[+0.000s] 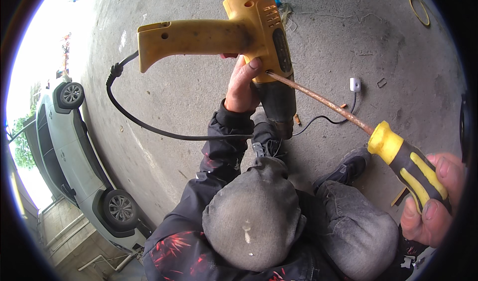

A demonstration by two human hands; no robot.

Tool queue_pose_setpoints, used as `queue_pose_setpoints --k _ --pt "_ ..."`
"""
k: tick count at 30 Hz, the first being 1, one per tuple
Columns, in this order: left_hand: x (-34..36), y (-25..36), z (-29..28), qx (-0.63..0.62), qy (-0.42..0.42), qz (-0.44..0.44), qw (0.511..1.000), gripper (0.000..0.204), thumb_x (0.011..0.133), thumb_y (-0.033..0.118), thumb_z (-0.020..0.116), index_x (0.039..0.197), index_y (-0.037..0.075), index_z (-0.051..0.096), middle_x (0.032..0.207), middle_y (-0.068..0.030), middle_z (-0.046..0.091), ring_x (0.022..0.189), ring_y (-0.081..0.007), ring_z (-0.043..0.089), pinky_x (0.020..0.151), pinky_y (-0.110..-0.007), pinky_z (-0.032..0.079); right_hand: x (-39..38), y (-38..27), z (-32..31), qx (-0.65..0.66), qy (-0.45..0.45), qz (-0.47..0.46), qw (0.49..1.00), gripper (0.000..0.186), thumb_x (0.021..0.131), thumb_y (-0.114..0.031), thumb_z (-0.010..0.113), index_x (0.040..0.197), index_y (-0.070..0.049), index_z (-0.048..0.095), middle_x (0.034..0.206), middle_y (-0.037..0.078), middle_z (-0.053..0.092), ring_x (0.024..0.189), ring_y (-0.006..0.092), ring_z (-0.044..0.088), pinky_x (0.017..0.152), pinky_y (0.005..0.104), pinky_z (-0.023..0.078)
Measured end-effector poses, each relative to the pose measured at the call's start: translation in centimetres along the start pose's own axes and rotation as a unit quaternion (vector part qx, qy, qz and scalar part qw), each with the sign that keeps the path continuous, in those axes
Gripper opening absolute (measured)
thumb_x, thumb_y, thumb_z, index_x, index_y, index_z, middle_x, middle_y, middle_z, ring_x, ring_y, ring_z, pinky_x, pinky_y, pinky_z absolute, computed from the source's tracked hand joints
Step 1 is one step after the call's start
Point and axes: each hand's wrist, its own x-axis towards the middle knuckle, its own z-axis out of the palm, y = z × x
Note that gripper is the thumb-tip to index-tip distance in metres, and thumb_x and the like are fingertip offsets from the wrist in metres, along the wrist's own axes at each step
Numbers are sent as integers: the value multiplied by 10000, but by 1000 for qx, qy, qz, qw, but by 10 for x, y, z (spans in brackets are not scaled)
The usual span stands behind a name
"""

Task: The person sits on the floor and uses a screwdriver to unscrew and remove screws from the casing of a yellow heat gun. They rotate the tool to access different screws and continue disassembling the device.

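Left hand (242,84) grips a yellow heat gun (249,27) held above the concrete floor (199,92). Right hand (438,199) clasps a screwdriver (398,154), its rusty tip at, perhaps in, a side screw; the gun's casing remains closed.

Head camera looks steeply down, close above the knees (259,216).

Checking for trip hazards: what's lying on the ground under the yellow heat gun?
Under the heat gun: bare concrete floor, its black cord, a shoe. The ground directly behind its body is hidden.
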Motion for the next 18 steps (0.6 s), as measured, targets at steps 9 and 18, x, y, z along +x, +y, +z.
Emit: queue_pose_setpoints --k 9,18 --pt "-1 0 1 4 4 5 1000 683 902 334 576 1434 26 280 1326 -142 470 1192 -262 515 996 -396 437 -13 -3 2 -16 39 40 998 457 921 -126 533 1346 -115 367 1284 283 437 957 348 565 730 399 551" --pt "-1 1 3 6 16 1 1000 670 896 337 572 1418 17 301 1304 -138 484 1160 -253 529 978 -388 447 13 56 50 28 269 -160 949 363 854 -171 693 1125 18 543 1076 215 564 886 299 626 624 293 576"
